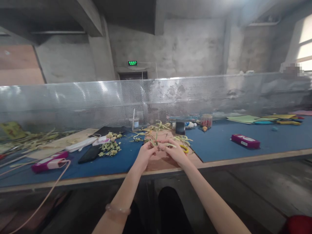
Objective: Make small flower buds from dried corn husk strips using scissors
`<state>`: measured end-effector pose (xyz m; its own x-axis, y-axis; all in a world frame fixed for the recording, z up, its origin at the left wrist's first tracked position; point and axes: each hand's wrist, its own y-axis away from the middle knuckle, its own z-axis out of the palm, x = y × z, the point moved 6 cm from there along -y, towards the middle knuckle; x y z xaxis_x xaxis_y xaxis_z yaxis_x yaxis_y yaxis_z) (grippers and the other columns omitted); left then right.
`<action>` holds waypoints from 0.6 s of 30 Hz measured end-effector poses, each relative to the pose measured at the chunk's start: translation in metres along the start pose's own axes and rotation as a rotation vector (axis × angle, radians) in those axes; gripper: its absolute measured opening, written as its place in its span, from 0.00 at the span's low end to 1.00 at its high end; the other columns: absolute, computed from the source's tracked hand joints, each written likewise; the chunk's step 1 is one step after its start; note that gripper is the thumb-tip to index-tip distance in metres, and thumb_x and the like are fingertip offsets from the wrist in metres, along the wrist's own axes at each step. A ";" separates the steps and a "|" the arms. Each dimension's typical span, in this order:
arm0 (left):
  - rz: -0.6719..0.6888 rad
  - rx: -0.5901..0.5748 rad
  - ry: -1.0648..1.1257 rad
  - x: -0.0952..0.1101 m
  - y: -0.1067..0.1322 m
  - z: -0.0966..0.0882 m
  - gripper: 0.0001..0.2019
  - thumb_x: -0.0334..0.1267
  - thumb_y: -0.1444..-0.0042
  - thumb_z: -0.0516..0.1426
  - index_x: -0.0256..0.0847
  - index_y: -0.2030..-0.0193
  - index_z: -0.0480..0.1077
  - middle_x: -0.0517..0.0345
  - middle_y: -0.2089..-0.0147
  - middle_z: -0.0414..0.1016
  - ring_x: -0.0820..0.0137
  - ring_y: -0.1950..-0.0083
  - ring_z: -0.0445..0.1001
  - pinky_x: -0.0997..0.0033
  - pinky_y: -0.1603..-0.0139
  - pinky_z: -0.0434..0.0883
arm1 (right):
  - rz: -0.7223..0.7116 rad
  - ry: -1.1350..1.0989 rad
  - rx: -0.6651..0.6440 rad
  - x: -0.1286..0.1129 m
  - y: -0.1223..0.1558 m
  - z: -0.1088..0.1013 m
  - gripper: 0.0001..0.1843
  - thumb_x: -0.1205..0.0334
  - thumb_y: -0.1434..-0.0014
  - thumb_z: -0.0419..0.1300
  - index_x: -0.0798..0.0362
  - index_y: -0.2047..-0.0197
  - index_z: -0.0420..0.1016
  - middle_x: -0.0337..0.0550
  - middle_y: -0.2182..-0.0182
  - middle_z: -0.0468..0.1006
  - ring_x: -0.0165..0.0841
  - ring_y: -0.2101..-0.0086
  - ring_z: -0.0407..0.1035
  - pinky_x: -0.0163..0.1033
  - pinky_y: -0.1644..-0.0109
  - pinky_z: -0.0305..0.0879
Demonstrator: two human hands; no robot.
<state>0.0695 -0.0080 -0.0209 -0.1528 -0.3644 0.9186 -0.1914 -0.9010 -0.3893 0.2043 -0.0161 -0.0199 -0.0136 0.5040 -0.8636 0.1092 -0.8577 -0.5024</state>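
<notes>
Watching through the head camera from a distance, I have both hands meeting low over the brown board point(161, 165), just above its surface and near the table's front edge. My left hand point(146, 152) curls inward, thumb and fingertips drawn together on a thin pale green strip point(171, 145). My right hand point(174, 151) faces it, its fingers bent and pinching the same material — the strip runs out across those fingers, though its exact grip points are too small for me to make out. A bracelet point(118, 209) circles my left forearm.

Just beyond the right hand, partly covered by it, I see a yellow loop point(184, 149). More loose strips point(159, 126) lie at the far end of the board, near a dark block point(180, 128) and a bottle point(190, 124) on its side. Well to the left on the blue tabletop point(214, 146), a heap of pale pieces point(110, 149) sits beside a flat black object point(90, 154); nearer the edge is a purple box point(50, 162) with a cable. Another purple box point(245, 141) lies on the right — well apart from my hands. A perforated screen point(161, 94) stands along the back.
</notes>
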 end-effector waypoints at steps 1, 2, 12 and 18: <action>-0.002 -0.003 0.002 0.001 0.001 0.001 0.17 0.40 0.58 0.63 0.38 0.60 0.72 0.53 0.64 0.73 0.73 0.68 0.68 0.77 0.71 0.61 | 0.005 -0.001 0.000 0.000 0.000 0.000 0.22 0.49 0.56 0.63 0.55 0.62 0.69 0.35 0.78 0.69 0.23 0.82 0.56 0.30 0.80 0.56; -0.005 -0.004 0.007 0.001 0.001 0.001 0.17 0.40 0.58 0.63 0.38 0.60 0.72 0.53 0.62 0.73 0.73 0.67 0.68 0.77 0.71 0.62 | 0.006 0.007 0.001 0.001 0.000 0.000 0.21 0.48 0.55 0.62 0.55 0.62 0.69 0.34 0.80 0.68 0.23 0.82 0.55 0.29 0.81 0.55; -0.049 0.003 0.082 -0.003 0.004 0.003 0.18 0.38 0.59 0.63 0.38 0.58 0.73 0.52 0.61 0.75 0.73 0.68 0.69 0.76 0.71 0.62 | -0.059 0.153 -0.023 0.000 -0.002 0.003 0.20 0.52 0.52 0.60 0.56 0.58 0.71 0.32 0.82 0.64 0.24 0.83 0.56 0.30 0.82 0.53; -0.126 0.031 0.193 -0.009 0.003 0.000 0.21 0.34 0.61 0.65 0.38 0.57 0.71 0.50 0.58 0.75 0.74 0.68 0.71 0.77 0.72 0.62 | -0.111 0.296 0.044 -0.006 -0.002 0.000 0.27 0.51 0.51 0.60 0.53 0.49 0.68 0.43 0.65 0.75 0.30 0.74 0.66 0.37 0.69 0.65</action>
<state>0.0707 -0.0074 -0.0299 -0.3131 -0.2000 0.9284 -0.1908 -0.9444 -0.2677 0.2044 -0.0178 -0.0139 0.2674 0.5969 -0.7564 0.0804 -0.7961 -0.5998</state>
